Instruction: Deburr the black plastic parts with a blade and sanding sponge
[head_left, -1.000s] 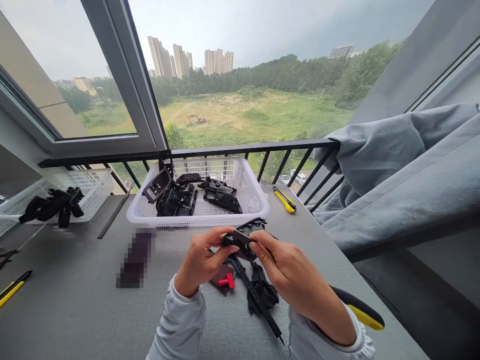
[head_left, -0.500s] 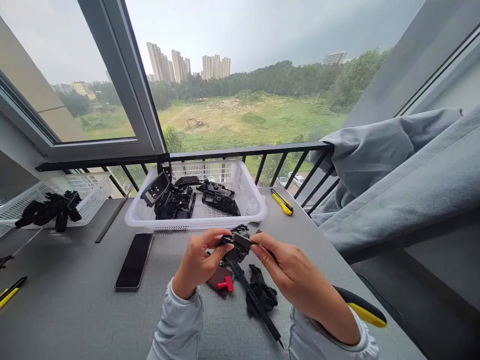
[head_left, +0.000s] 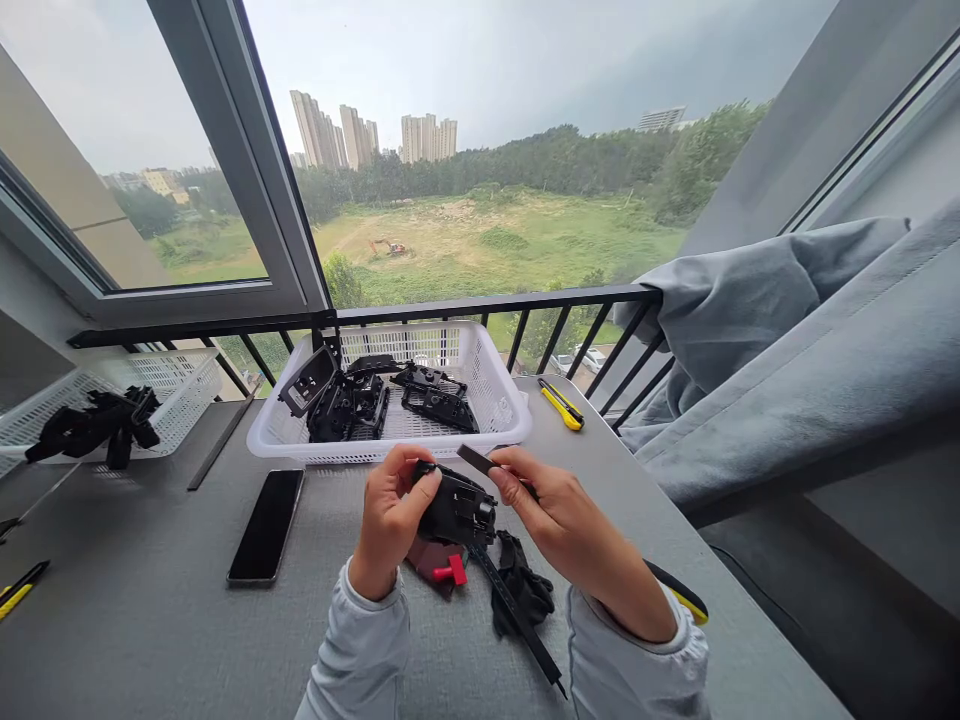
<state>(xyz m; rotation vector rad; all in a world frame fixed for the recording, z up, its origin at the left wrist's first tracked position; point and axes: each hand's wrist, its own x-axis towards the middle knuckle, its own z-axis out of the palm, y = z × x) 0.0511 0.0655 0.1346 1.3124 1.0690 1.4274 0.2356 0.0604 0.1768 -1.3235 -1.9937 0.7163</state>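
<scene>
My left hand point(head_left: 391, 520) grips a black moulded plastic part point(head_left: 456, 508) by its left end, thumb on top. A round boss and slots show at the part's right end. In my right hand point(head_left: 566, 525) is a flat dark file point(head_left: 474, 458), pinched near its blade; its black and yellow handle emerges beyond my forearm. The file's tip is just above the plastic part, seemingly apart from it. Below my hands lie a black caliper point(head_left: 529, 630), a crumpled black glove point(head_left: 517, 585), a small red stamp-like piece point(head_left: 452, 571) and a brown sheet point(head_left: 429, 560), partly hidden.
A white basket point(head_left: 382, 450) holding several black parts stands at the table's back. A yellow utility knife point(head_left: 561, 403) lies right of it. A phone point(head_left: 266, 528) and a dark strip point(head_left: 220, 445) are left, near another white basket point(head_left: 187, 405). A railing point(head_left: 510, 303) borders the back.
The plastic part has been turned, so a longer, smoother side now shows. The file has drawn back slightly up and left from its place across the part, its handle shifting left too.
</scene>
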